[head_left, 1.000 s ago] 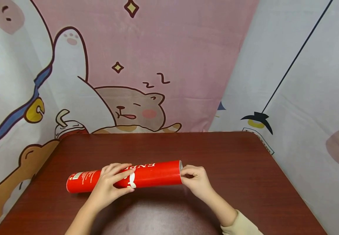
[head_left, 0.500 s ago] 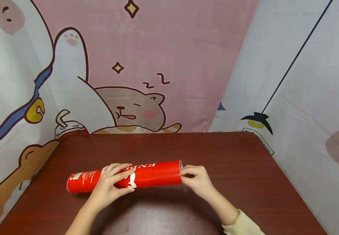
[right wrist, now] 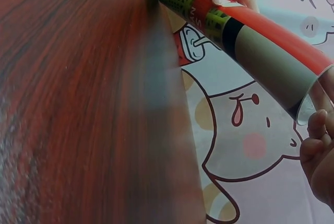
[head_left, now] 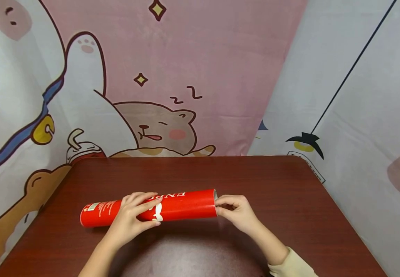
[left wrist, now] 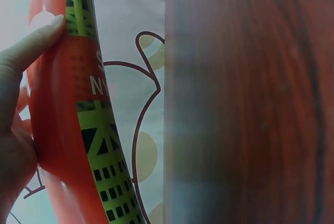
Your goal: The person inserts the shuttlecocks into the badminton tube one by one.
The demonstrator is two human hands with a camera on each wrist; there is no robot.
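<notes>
A long red tube (head_left: 189,207) with white lettering lies across the front of me, its open mouth facing right and that end raised off the table. My left hand (head_left: 129,215) grips it round the middle, fingers over the top and thumb along the near side. In the left wrist view, the tube (left wrist: 55,125) also shows a green and black printed strip. My right hand (head_left: 238,212) is at the mouth, fingertips just inside the rim. In the right wrist view, the right hand's fingers (right wrist: 319,138) are bent at the opening; I cannot tell whether they pinch anything inside.
The dark reddish-brown wooden table (head_left: 272,184) has rounded far corners. Behind it and along the sides hangs a cloth (head_left: 220,77) printed with cartoon animals. A pale sleeve (head_left: 291,265) covers the right forearm.
The right hand has drawn slightly to the right, its fingers a little farther out of the tube's mouth. The left hand and tube stay nearly where they were.
</notes>
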